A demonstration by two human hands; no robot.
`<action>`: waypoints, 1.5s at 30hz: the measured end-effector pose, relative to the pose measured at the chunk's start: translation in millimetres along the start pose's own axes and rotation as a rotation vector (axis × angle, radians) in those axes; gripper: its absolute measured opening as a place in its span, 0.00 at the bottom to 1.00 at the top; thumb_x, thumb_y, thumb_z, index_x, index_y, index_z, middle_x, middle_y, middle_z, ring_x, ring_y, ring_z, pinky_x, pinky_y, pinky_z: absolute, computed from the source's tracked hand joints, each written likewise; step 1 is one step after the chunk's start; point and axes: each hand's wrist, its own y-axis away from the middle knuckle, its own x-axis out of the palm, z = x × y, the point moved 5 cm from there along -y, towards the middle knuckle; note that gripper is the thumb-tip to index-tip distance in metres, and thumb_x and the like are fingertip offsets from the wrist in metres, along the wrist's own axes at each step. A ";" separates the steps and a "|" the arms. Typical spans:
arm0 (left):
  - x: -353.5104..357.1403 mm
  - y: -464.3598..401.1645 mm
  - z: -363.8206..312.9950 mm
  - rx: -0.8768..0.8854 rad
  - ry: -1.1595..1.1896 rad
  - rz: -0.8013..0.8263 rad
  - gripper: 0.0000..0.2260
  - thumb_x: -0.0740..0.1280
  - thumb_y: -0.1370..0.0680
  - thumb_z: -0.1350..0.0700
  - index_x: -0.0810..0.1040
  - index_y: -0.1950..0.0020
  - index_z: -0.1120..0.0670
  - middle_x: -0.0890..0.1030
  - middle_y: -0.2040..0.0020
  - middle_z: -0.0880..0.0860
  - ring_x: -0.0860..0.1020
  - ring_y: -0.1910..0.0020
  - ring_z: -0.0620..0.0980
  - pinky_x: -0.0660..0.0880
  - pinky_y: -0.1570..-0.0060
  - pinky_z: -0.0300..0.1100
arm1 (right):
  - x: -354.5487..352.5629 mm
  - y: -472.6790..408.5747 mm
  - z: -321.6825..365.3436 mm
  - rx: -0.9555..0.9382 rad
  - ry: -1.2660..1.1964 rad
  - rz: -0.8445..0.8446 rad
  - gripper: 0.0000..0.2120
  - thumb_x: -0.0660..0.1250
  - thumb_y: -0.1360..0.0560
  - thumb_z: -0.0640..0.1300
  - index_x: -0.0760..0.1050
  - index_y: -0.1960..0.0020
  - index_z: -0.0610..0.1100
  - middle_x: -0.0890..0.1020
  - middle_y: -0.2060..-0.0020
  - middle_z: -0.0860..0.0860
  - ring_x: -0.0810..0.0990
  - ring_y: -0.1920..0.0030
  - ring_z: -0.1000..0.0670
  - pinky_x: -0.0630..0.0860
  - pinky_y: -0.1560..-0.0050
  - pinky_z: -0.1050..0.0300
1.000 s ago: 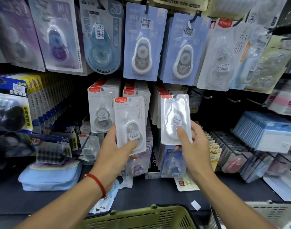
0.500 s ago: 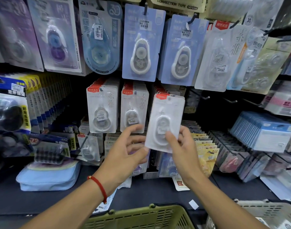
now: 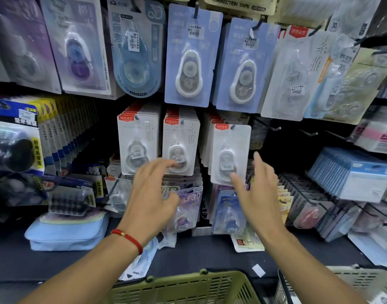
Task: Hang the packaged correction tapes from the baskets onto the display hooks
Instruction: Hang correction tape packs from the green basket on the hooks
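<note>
Head cam: both hands are hovering empty, fingers spread loose. White pkg (image 3: 229, 153) is hanging on its hook just ahead of right hand (image 3: 257, 189) fingertips; left hand (image 3: 152, 194) is nearing middle pkg (image 3: 180, 143). Green basket (image 3: 183, 288) is waiting below wrists, prob for next grab.

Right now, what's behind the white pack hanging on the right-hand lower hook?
Behind the front white pack a row of identical packs shows only red top edges. Their number and the hook's depth are covered. Both hands are open below.
</note>
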 end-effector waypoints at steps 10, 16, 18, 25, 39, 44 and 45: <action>15.9 -19.2 50.3 0.025 -0.618 0.113 0.42 0.73 0.24 0.44 0.52 0.16 0.37 0.35 0.15 0.53 0.32 0.17 0.60 0.51 0.21 0.67 | 47.6 -18.3 14.4 -0.376 0.444 0.179 0.32 0.68 0.18 0.43 0.62 0.17 0.43 0.57 0.16 0.46 0.63 0.19 0.43 0.75 0.30 0.44; 11.4 -7.5 52.3 0.079 -0.613 0.141 0.40 0.73 0.24 0.51 0.57 0.16 0.40 0.38 0.14 0.53 0.36 0.16 0.59 0.52 0.20 0.66 | 45.2 -7.3 21.2 -0.347 0.539 0.229 0.32 0.64 0.18 0.42 0.59 0.16 0.43 0.52 0.15 0.45 0.58 0.18 0.43 0.69 0.27 0.44; 7.3 4.3 56.6 0.089 -0.618 0.175 0.39 0.72 0.24 0.54 0.59 0.16 0.42 0.44 0.14 0.54 0.42 0.16 0.60 0.55 0.20 0.63 | 48.2 6.7 28.9 -0.399 0.515 0.257 0.25 0.64 0.18 0.41 0.67 0.22 0.41 0.62 0.19 0.42 0.67 0.24 0.40 0.72 0.32 0.42; 11.2 113.2 126.2 -0.023 -0.712 0.641 0.30 0.65 0.21 0.54 0.61 0.20 0.47 0.57 0.19 0.55 0.57 0.20 0.57 0.66 0.27 0.53 | 159.2 147.6 -13.0 -0.282 0.532 1.228 0.13 0.60 0.18 0.46 0.76 0.37 0.44 0.81 0.39 0.40 0.81 0.42 0.37 0.76 0.49 0.47; 60.6 292.5 191.8 -0.389 -0.732 0.725 0.37 0.69 0.22 0.48 0.57 0.17 0.49 0.31 0.18 0.63 0.32 0.18 0.65 0.49 0.18 0.60 | 274.8 375.6 -96.3 0.483 0.248 1.354 0.17 0.69 0.19 0.55 0.75 0.38 0.44 0.81 0.40 0.44 0.81 0.40 0.42 0.71 0.50 0.54; 90.3 292.7 170.3 -0.288 -0.670 0.828 0.32 0.66 0.19 0.49 0.61 0.18 0.56 0.51 0.15 0.62 0.47 0.16 0.62 0.46 0.17 0.55 | 275.8 356.1 -89.9 0.948 -0.443 1.176 0.10 0.71 0.22 0.35 0.71 0.57 0.44 0.76 0.62 0.42 0.78 0.63 0.45 0.76 0.58 0.51; 95.8 297.4 172.0 -0.446 -0.584 0.877 0.34 0.65 0.18 0.44 0.57 0.16 0.54 0.52 0.15 0.60 0.49 0.16 0.60 0.47 0.17 0.53 | 270.6 348.2 -88.4 0.976 -0.545 1.151 0.09 0.72 0.23 0.36 0.73 0.56 0.43 0.80 0.61 0.41 0.81 0.63 0.44 0.80 0.59 0.52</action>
